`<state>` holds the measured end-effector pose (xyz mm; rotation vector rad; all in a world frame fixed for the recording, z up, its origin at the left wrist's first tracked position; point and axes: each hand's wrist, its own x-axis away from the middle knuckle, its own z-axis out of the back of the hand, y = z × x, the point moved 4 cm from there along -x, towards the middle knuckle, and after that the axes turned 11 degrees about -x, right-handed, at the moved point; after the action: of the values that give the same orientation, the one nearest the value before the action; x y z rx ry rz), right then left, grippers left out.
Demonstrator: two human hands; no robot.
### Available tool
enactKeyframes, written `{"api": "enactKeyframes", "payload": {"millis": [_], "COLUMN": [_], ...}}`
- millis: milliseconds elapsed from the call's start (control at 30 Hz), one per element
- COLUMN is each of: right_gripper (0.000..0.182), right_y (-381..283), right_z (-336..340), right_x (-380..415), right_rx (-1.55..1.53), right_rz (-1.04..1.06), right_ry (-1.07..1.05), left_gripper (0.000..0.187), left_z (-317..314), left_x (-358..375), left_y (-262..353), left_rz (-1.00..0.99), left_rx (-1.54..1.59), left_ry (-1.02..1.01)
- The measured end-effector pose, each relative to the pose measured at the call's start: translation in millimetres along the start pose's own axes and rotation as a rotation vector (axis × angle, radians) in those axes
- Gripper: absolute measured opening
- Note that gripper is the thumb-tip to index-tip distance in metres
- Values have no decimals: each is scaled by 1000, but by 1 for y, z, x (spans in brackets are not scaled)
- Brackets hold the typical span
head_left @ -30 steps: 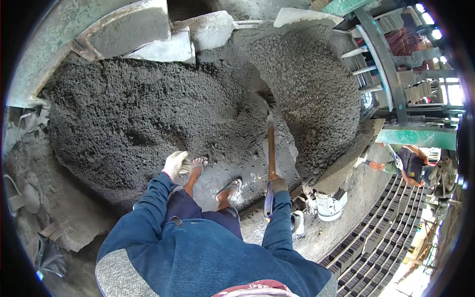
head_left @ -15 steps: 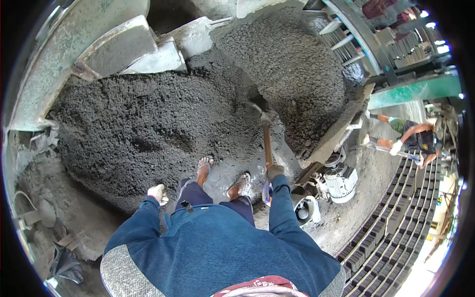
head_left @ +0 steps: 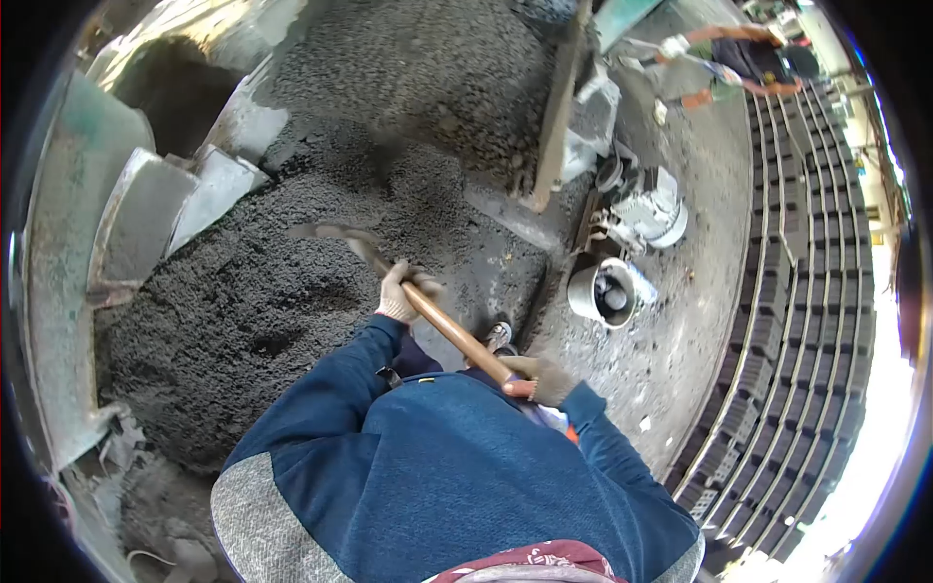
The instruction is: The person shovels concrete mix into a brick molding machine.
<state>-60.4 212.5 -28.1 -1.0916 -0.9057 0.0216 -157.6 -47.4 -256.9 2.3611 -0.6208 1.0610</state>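
Note:
A shovel with a wooden shaft (head_left: 452,333) runs diagonally in front of my body. My left hand (head_left: 406,291), in a pale work glove, is wrapped round the shaft close to the metal blade. Around the handle end, beside my waist, my gloved right hand (head_left: 540,380) is closed. The shovel's blade (head_left: 340,233) is blurred and lies over the dark, damp mix (head_left: 243,301), which spreads in a large heap with hollows in it. More mix (head_left: 428,68) is piled in a metal-edged bin beyond.
A motor (head_left: 653,209) and a round metal container (head_left: 604,293) stand at the right. Behind them a co-worker (head_left: 743,63) bends with a long tool. Rows of dark blocks (head_left: 797,330) line the far right. Metal plates (head_left: 146,214) border the heap at the left.
My left hand has come from beside my left leg onto the shaft. My right hand has drawn back to the handle end. The shovel has swung left, and the view has turned right.

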Motion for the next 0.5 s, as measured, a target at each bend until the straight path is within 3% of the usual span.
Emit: {"api": "enactKeyframes", "payload": {"millis": [67, 167, 300, 400, 433, 467, 500], "right_gripper": [57, 51, 37, 33, 30, 29, 28], "right_y": [29, 55, 98, 176, 190, 218, 259], "right_z": [30, 49, 56, 59, 61, 60, 51], "right_x": [29, 71, 75, 70, 79, 84, 90], "right_rx": [-9, -278, -370, -638, -795, -801, -799], "right_rz": [77, -27, 175, 86, -35, -26, -18], "right_ry": [48, 26, 325, 443, 455, 572, 687], "left_gripper": [26, 22, 24, 27, 28, 27, 31], "left_z": [13, 66, 61, 81, 81, 64, 55], "left_x": [1, -21, 8, -9, -12, -5, -8], "left_y": [-2, 3, -12, -54, -78, -110, -147], "left_rz": [-93, -127, -122, -219, -222, -240, -183], "left_rx": [26, -80, -160, -259, -215, -143, 137], "left_ry": [175, 290, 596, 571, 568, 443, 431]}}
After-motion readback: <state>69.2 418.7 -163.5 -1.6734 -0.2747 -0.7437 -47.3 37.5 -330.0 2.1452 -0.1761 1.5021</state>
